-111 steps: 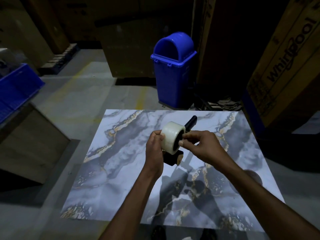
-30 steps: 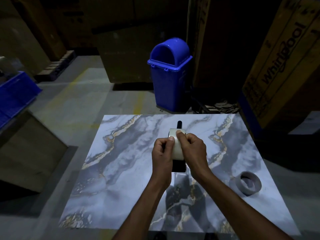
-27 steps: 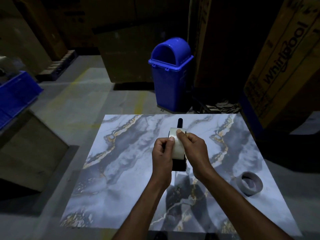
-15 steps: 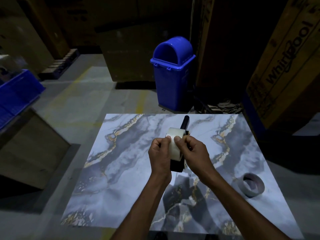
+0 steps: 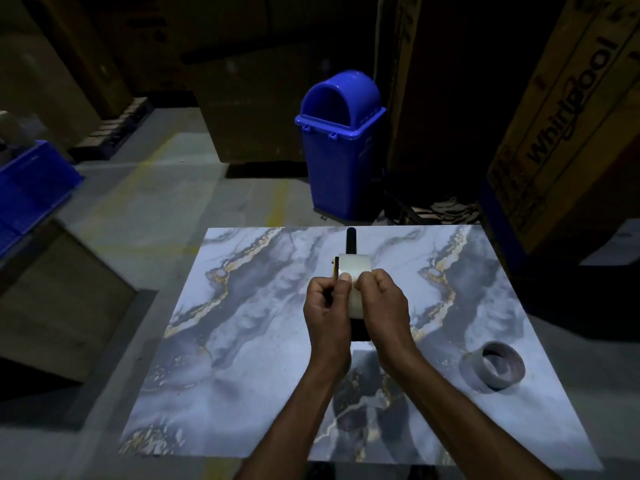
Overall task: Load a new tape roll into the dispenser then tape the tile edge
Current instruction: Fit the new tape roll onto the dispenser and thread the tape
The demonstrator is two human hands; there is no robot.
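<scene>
A pale clear tape roll (image 5: pixel 354 268) sits on the black tape dispenser (image 5: pixel 351 239), whose handle points away from me over the marble tile (image 5: pixel 242 341). My left hand (image 5: pixel 327 313) grips the dispenser and roll from the left, thumb on the tape face. My right hand (image 5: pixel 382 306) pinches the roll's surface from the right, fingertips meeting the left thumb. The dispenser's lower body is mostly hidden between my hands. An empty grey tape core (image 5: pixel 491 365) lies on the tile at the right.
A blue swing-lid bin (image 5: pixel 341 143) stands beyond the tile's far edge. Big cardboard boxes (image 5: pixel 568 116) rise on the right. A blue crate (image 5: pixel 31 188) and a wooden box (image 5: pixel 59 306) are on the left. Grey concrete floor surrounds the tile.
The dispenser handle has swung back to point straight away. Both hands stay on the roll, thumbs working close together on its face. The grey core has not moved.
</scene>
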